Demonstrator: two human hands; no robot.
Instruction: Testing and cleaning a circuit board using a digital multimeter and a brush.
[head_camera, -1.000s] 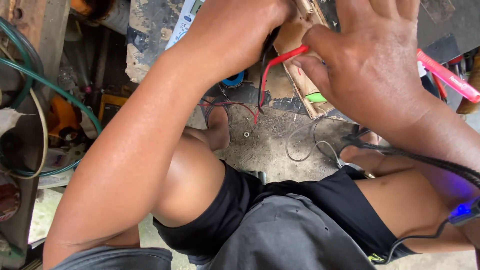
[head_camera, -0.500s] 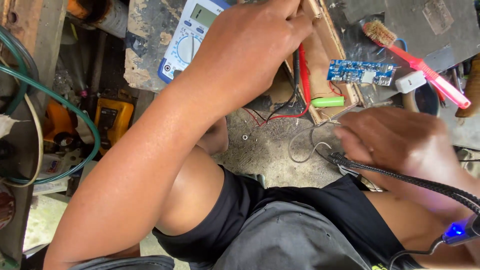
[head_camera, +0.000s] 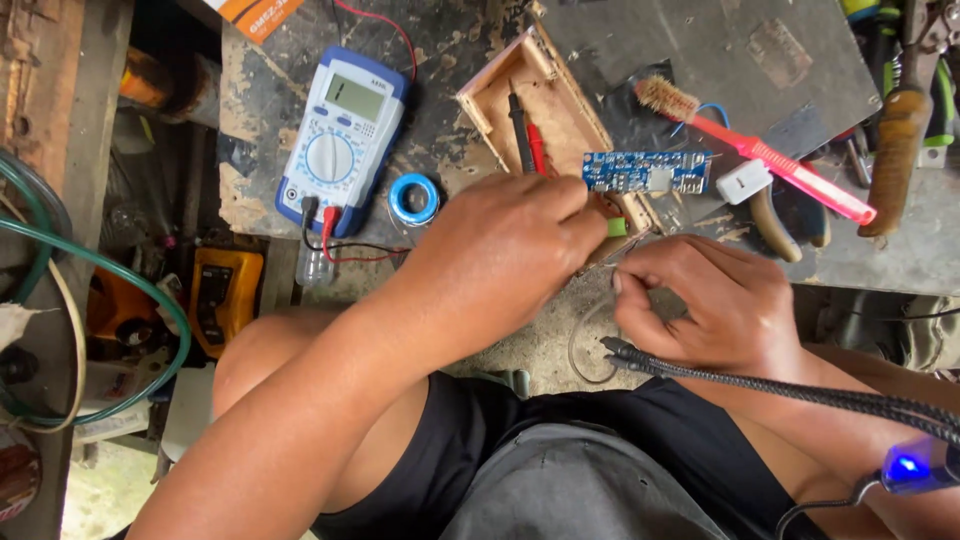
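Pinching something small, your left hand (head_camera: 510, 245) has its fingertips closed at the edge of the bench, right by a little green piece (head_camera: 617, 227); can't tell if the fingers are actually on the green bit or on the corner of the wooden box (head_camera: 540, 95) next to it. Your right hand (head_camera: 715, 305) sits just beside that grip, fingers curled shut around a braided black cable (head_camera: 800, 392) whose tip pokes out under your palm toward a thin wire loop (head_camera: 585, 350).

Just above both hands there's a blue circuit board (head_camera: 645, 172) lying flat, touching the box's end. Inside the box you've got a black probe (head_camera: 520, 130) and a red probe (head_camera: 537, 148) resting side by side. Left of your grip is a blue tape roll (head_camera: 413, 198), then the multimeter (head_camera: 340, 140) with its leads plugged in. Off to the right of the board lies a red-handled brush (head_camera: 770, 155), with pliers (head_camera: 775, 215) just below it.
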